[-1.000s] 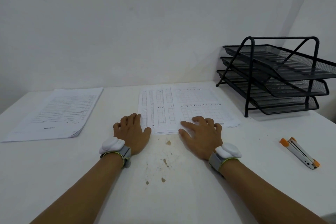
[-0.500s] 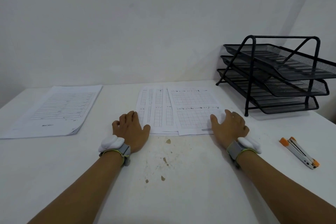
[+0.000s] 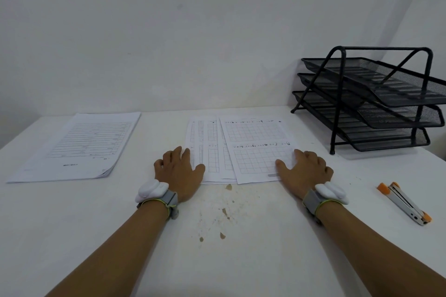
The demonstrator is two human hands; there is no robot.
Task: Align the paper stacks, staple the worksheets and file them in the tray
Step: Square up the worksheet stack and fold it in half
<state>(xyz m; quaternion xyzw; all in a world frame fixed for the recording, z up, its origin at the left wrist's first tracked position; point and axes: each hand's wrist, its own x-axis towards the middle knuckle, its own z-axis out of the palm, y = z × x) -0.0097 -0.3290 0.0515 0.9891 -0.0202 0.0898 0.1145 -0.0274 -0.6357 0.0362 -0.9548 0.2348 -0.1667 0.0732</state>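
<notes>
Worksheets lay fanned at centre frame on the worktop, thin and slippery. Left hand and right hand pressed their side edges, fingers spread flat, apparently gripping nothing; squaring wanted those edges.

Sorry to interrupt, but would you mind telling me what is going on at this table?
A person is squaring up fanned-out grid worksheets on a white table. The left hand rests flat at the sheets' left edge and the right hand at the right edge, neither gripping. The sheets are not yet aligned. A second paper stack lies to the left, an orange-tipped stapler lies untouched at right, and the black three-tier mesh tray holds no paper.
</notes>
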